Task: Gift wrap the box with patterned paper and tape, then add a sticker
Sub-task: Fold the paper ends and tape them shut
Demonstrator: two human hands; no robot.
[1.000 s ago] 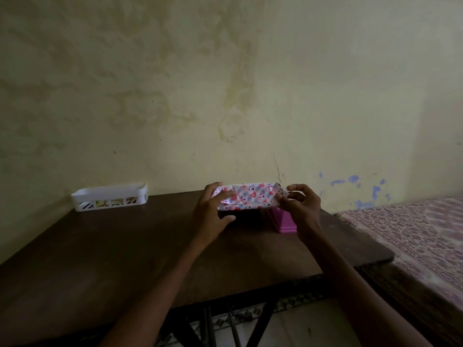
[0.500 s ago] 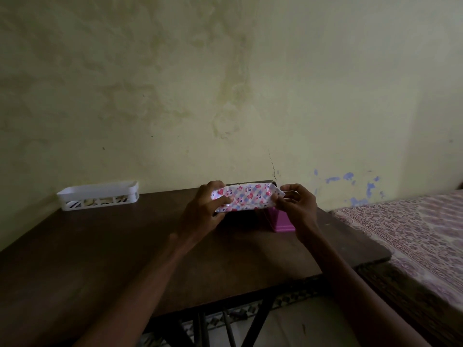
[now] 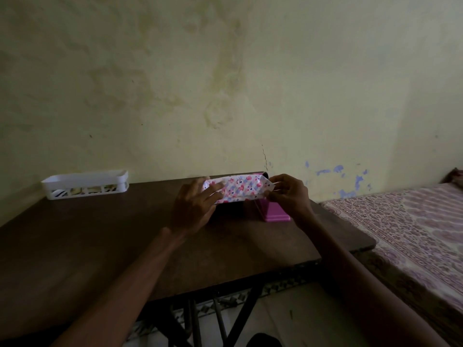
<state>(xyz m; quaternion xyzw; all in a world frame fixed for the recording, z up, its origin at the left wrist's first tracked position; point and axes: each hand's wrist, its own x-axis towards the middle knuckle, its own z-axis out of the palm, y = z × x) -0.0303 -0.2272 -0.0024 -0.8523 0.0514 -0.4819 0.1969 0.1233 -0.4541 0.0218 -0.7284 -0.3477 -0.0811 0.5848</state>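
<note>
A long box wrapped in white paper with pink and blue hearts (image 3: 241, 189) is held a little above the dark wooden table (image 3: 100, 241). My left hand (image 3: 194, 207) grips its left end, fingers over the front face. At the right end, my right hand (image 3: 288, 194) pinches the folded paper flap between thumb and fingers. Behind and under the box stands a pink tape dispenser (image 3: 275, 212), partly hidden by my right hand.
A white slotted plastic tray (image 3: 85, 184) holding small items sits at the table's back left against the yellow wall. A bed with a patterned cover (image 3: 413, 234) lies to the right of the table. The table's right edge is close to my right wrist.
The box has tilted slightly and my left fingers have spread further across its front. The right hand keeps pinching the end flap. The view has shifted a little.
</note>
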